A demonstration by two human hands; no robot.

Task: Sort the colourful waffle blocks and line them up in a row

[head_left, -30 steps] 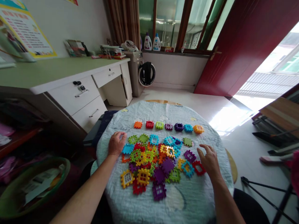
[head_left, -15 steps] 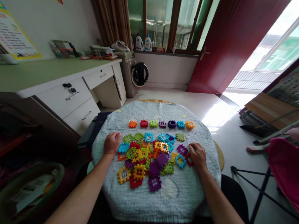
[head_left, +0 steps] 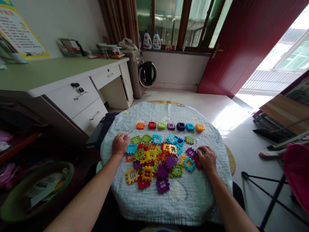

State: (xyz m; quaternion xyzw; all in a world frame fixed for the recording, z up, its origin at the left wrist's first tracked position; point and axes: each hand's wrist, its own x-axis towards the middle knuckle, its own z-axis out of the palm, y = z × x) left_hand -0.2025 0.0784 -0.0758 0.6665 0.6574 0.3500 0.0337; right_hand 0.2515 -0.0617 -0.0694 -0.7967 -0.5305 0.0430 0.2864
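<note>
A loose pile of colourful plastic interlocking building pieces (head_left: 147, 155), many with window-like grids, lies on the cloth-covered round table. My left hand (head_left: 120, 144) rests on the cloth left of the pile, fingers curled in, near a blue piece (head_left: 131, 148). To the right of the pile, my right hand (head_left: 207, 157) lies with fingers bent and slightly apart. It is beside a purple grid piece (head_left: 191, 152) and partly covers a red piece (head_left: 198, 163). Behind the pile, several small assembled blocks stand in a row, from an orange block (head_left: 140, 125) to a yellow-orange block (head_left: 200, 127).
A pale blue cloth (head_left: 178, 206) covers the table. On the left are a desk (head_left: 60, 72) with drawers and a basket (head_left: 70, 170). A washing machine (head_left: 135, 74) stands behind with its door ajar. At right are a red door (head_left: 231, 48) and a black-legged pink chair (head_left: 295, 174).
The camera view has turned slightly, so everything sits a little further right and higher. Both hands and the pieces keep their places on the table.
</note>
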